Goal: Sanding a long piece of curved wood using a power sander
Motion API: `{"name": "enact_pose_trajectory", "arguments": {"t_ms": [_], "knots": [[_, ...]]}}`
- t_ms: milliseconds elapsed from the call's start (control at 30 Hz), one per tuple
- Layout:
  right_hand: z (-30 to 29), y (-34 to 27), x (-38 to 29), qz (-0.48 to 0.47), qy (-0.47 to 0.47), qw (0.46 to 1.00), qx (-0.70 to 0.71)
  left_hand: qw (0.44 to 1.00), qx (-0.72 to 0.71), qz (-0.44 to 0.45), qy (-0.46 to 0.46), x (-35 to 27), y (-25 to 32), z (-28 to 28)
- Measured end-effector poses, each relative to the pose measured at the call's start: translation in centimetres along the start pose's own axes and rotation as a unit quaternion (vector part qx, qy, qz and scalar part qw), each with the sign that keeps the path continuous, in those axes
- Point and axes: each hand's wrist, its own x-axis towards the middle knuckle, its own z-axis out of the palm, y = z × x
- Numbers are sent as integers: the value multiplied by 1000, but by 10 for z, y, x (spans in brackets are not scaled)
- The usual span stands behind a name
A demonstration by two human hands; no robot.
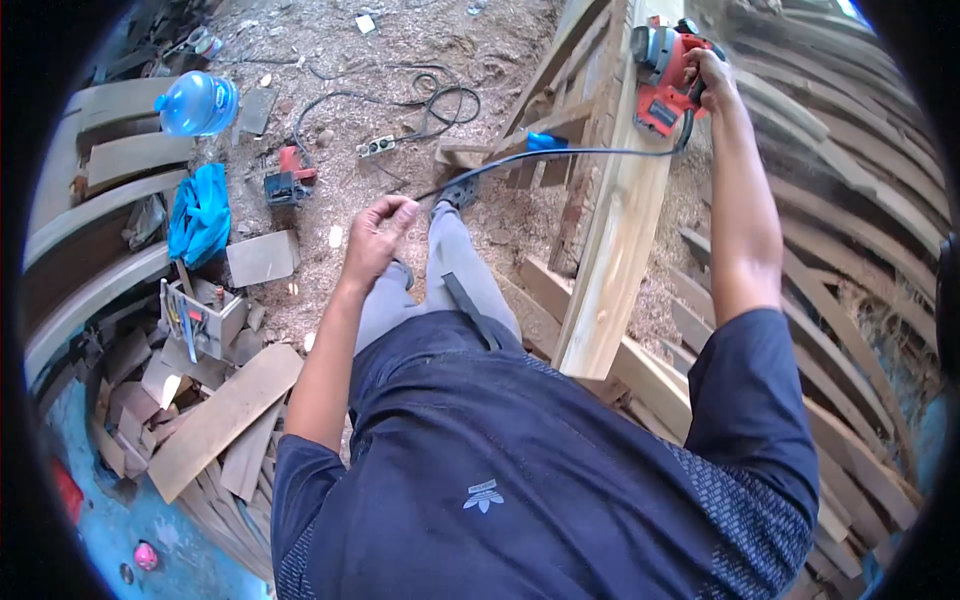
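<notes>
My right hand [711, 81] is wrapped around the rear handle of a red electric planer [664, 90]. The planer rests on a long pale wooden board [611, 277], toward its far end. A dark power cable [555, 152] leaves the planer's rear and crosses leftward to my left hand [381, 234], which pinches it between thumb and fingers, out in front of my legs. The board lies along a rough timber trestle [589, 150], its near end beside my waist. A bit of blue material [546, 142] sits on the trestle's crosspiece.
Shavings cover the floor [397, 52], where a power strip [376, 145], coiled cable [450, 101] and another red power tool [294, 169] lie. At left are a water jug [199, 103], blue bag [199, 217], tool box [204, 319] and offcuts [225, 420]. Planks [847, 157] are stacked at right.
</notes>
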Motion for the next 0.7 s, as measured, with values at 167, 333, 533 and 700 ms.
{"name": "enact_pose_trajectory", "arguments": {"t_ms": [167,333,533,700], "knots": [[-16,96,-223,-20,48,996,-71,1000,14,5,8,-13,-16,-32],[-1,165,-474,23,104,991,-75,974,118,-11,-194,-25,-26,-19],[16,190,-590,155,183,965,-107,907,218,71,-354,-44,-23,21],[7,175,-502,-6,167,979,-117,946,191,7,-263,-27,-18,21]]}}
